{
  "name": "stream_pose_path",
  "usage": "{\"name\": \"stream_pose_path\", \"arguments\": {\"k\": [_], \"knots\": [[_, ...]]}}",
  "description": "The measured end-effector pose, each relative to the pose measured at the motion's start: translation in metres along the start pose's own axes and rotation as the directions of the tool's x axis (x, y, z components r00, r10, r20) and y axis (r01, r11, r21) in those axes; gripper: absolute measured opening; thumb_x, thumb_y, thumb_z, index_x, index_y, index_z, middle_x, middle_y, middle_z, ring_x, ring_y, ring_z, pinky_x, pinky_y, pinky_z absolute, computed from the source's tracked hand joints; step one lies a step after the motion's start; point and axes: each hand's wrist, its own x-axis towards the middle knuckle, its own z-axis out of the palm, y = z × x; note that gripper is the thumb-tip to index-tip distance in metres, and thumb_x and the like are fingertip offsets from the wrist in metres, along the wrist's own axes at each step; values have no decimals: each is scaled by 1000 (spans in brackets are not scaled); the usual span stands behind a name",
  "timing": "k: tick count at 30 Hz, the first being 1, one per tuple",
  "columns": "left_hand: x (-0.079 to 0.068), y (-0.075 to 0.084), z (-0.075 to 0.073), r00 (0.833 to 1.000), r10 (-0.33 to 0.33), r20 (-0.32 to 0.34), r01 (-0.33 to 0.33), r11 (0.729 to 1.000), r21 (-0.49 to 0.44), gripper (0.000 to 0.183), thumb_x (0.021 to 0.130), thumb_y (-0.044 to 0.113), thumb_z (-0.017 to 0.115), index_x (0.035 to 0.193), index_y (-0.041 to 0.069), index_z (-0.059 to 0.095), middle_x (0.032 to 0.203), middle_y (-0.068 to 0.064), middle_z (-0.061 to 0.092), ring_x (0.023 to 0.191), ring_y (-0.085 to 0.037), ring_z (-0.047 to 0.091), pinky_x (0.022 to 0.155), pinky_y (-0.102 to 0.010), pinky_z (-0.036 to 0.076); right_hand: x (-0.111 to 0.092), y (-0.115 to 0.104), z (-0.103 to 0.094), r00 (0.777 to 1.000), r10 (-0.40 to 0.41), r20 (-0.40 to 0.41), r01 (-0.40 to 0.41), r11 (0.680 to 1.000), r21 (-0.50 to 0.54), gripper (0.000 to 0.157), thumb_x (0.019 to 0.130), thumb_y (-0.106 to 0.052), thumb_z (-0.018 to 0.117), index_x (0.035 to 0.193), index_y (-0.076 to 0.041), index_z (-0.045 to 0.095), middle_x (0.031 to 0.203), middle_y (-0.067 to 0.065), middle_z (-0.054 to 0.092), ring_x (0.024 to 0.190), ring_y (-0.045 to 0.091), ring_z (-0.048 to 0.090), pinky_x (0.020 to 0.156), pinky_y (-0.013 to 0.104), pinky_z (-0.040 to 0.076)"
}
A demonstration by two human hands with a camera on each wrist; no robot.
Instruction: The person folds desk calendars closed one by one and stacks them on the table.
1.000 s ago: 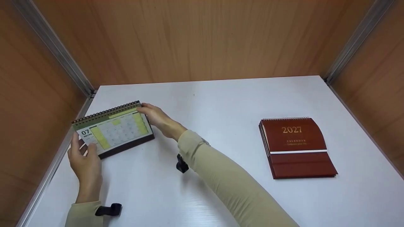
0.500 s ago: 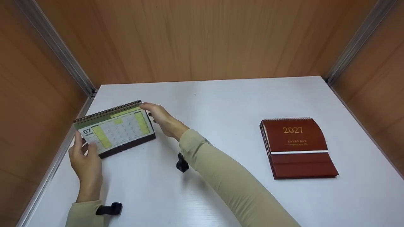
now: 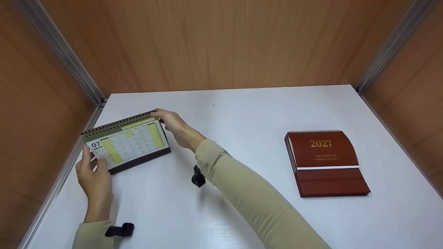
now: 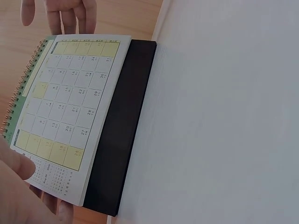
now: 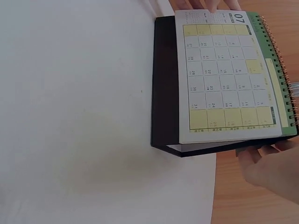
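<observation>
A spiral-bound desk calendar [image 3: 128,141], showing page 07 with yellow columns and a dark base, stands tilted at the table's left side. My left hand [image 3: 94,180] grips its left end, thumb on the page and fingers behind. At the upper right corner, my right hand [image 3: 176,128] touches the calendar's end with extended fingers. The left wrist view shows those right fingers [image 4: 70,18] at the far edge, the thumb apart from the page. In the right wrist view, the right hand [image 5: 275,168] lies along the near edge, its fingertips partly hidden behind the calendar.
A dark red 2027 calendar [image 3: 325,152] with a white band lies on the right of the white table [image 3: 238,114]. Wooden panels [image 3: 228,45] with metal corner rails enclose the back and sides. Black wrist mounts [image 3: 121,229] stick out from both sleeves.
My right hand's thumb has slid from the page's upper right corner, first rightward, then up to the spiral's end. The calendar and my left hand have barely moved.
</observation>
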Motion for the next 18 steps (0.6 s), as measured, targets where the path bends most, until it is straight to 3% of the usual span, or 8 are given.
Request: {"name": "stream_pose_path", "arguments": {"k": [4, 11, 18], "knots": [[0, 0, 0, 1000, 8, -6, -8, 1000, -7, 67, 111, 15, 39, 166, 43, 13, 162, -8, 22, 153, -23, 32, 124, -27, 35, 0, -4, 1, 1000, -7, -2, 7, 1000, 9, 49, 106, -37, 53, 146, -13, 65, 174, -7, 30, 162, 18, 22, 131, 36, 20], [-2, 1, 5, 1000, 22, -10, -23, 999, -50, 72, 109, 10, 41, 167, 43, 14, 162, -7, 22, 151, -23, 31, 123, -27, 32, 0, -10, 3, 1000, -15, 8, 15, 1000, 3, 66, 104, -38, 55, 164, -13, 41, 173, -10, 30, 162, 13, 17, 131, 34, 19], [-4, 6, 14, 999, 37, 27, -35, 995, -99, 75, 109, 8, 41, 168, 42, 10, 165, -7, 20, 155, -22, 28, 125, -26, 30, -2, -12, -4, 999, -35, 5, 35, 999, 5, 70, 104, -38, 56, 167, -13, 36, 174, -7, 30, 162, 13, 18, 131, 34, 19]]}}
